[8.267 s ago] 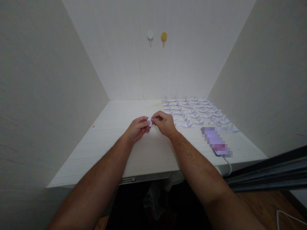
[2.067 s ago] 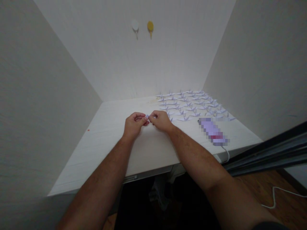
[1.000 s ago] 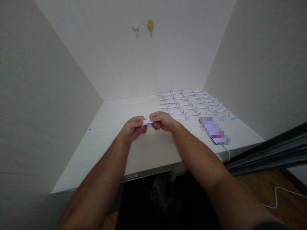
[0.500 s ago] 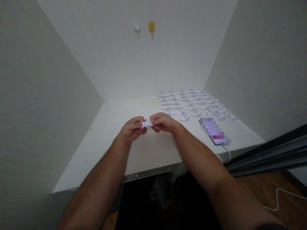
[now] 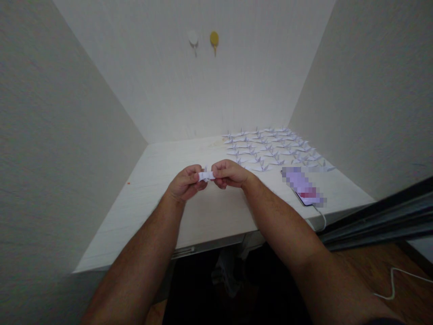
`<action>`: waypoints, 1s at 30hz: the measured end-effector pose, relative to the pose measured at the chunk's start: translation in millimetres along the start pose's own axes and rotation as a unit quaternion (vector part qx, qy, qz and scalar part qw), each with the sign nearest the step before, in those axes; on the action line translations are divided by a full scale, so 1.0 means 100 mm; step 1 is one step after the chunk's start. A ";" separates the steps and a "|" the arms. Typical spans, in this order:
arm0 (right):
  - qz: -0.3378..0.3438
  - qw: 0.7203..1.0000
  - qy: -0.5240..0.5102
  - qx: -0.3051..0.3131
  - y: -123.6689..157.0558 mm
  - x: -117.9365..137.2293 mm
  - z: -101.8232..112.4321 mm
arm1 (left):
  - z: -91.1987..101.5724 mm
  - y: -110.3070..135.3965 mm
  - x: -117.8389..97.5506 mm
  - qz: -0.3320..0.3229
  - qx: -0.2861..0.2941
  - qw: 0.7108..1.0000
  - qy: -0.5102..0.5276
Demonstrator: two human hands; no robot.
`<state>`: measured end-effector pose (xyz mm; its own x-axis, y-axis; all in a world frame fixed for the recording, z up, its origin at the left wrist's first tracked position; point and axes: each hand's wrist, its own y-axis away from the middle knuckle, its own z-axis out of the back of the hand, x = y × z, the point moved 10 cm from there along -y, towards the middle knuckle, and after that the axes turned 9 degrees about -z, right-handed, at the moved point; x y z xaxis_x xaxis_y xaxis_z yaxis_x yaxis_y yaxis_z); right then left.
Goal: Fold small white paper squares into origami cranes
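Between my two hands, above the middle of the white desk [image 5: 209, 216], is a small white paper crane [image 5: 206, 175]. My left hand [image 5: 186, 182] pinches one side of it between thumb and fingers. The opposite side is gripped the same way by my right hand [image 5: 229, 174]. A thin paper point sticks up from its middle, and the fingers hide both ends. Several rows of finished white paper cranes [image 5: 260, 164] stand on the desk beyond my right hand.
A phone [image 5: 302, 186], its screen blurred out, lies at the right with a white cable [image 5: 321, 216] hanging over the desk edge. Walls enclose the desk on three sides. White [image 5: 193, 38] and yellow [image 5: 214, 38] hooks are on the back wall. A tiny orange speck [image 5: 128, 183] lies at left.
The paper crane between my fingers has shifted very slightly left and looks a little flatter in the middle. Both hands keep their pinch in nearly the same place.
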<state>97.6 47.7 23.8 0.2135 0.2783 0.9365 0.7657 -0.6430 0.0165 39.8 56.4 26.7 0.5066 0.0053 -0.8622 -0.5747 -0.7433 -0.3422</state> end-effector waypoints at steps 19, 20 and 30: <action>0.008 1.000 0.002 0.004 0.06 -0.01 0.06 | 0.03 0.04 0.00 0.007 0.008 1.000 0.010; 0.004 1.000 0.005 0.002 0.06 -0.02 0.07 | 0.02 0.04 0.01 0.014 0.011 1.000 0.007; 0.009 0.999 0.011 -0.039 0.06 0.01 0.07 | 0.08 0.04 0.01 0.007 -0.018 1.000 -0.010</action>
<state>106.6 49.6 22.7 0.2122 0.2508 0.9445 0.7120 -0.7017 0.0263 32.6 59.1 21.9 0.4860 0.0076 -0.8739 -0.5585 -0.7665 -0.3172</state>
